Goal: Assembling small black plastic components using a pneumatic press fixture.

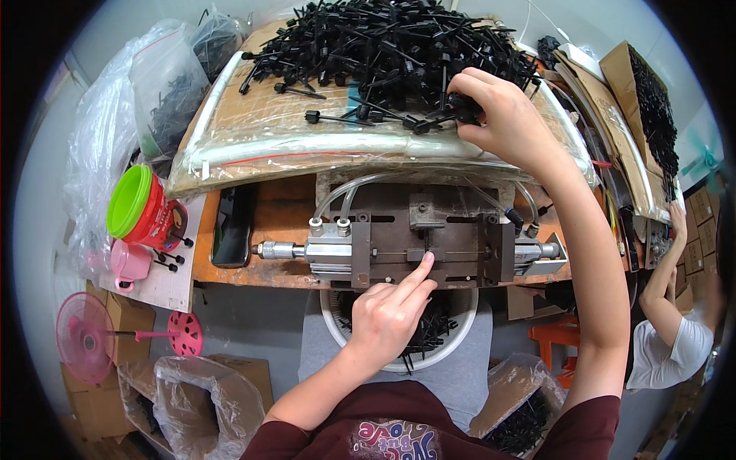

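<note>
My right hand reaches to the front edge of a heap of black thin-stemmed plastic parts with knobbed ends. Its fingers are closed around a clump of black parts. My left hand is at the front of a metal clamping fixture. The index finger is stretched out, its tip at a small dark block in the middle of the fixture, while the outer fingers curl in. A black stem stands there, just beyond the fingertip. On my lap, partly behind the left hand, a white basket holds more black parts.
Air hoses arch over the fixture's cylinders. A dark phone, a red and green bucket and a pink cup are to the left. At far right, another person reaches beside a carton of black parts.
</note>
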`<state>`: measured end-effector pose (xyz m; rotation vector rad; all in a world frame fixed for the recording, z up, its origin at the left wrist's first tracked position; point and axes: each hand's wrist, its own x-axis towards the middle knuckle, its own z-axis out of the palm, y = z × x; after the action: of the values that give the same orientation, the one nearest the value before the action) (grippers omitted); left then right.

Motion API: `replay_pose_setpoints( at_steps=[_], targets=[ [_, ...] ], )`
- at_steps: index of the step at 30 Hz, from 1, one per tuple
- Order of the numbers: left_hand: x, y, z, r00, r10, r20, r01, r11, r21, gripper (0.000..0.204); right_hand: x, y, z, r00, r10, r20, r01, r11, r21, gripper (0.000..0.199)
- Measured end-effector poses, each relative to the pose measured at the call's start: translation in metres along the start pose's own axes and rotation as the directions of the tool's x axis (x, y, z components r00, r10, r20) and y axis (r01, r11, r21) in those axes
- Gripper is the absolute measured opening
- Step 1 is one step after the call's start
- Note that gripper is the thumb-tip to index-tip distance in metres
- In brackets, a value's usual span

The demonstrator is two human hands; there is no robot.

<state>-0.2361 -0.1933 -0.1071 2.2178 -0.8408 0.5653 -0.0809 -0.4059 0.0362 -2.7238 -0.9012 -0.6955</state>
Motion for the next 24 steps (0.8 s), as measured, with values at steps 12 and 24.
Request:
replay_pose_setpoints(
  at_steps=[12, 24],
  targets=[
    [0.003, -0.002, 0.001, 1.0, 0.002, -0.011, -0.002, 1.0, 0.001, 0.025, 0.004, 0.014, -0.005, 0.93, 0.33, -0.159, -0.207, 0.832, 0.515, 0.028],
    [-0.005, 0.006, -0.022, 0.995, 0.029, 0.099, -0.007, 0.976, -0.219, 0.028, -0.033, 0.011, -0.037, 0.735, 0.678, 0.003, -0.124, 0.131, 0.984, 0.005]
  ],
)
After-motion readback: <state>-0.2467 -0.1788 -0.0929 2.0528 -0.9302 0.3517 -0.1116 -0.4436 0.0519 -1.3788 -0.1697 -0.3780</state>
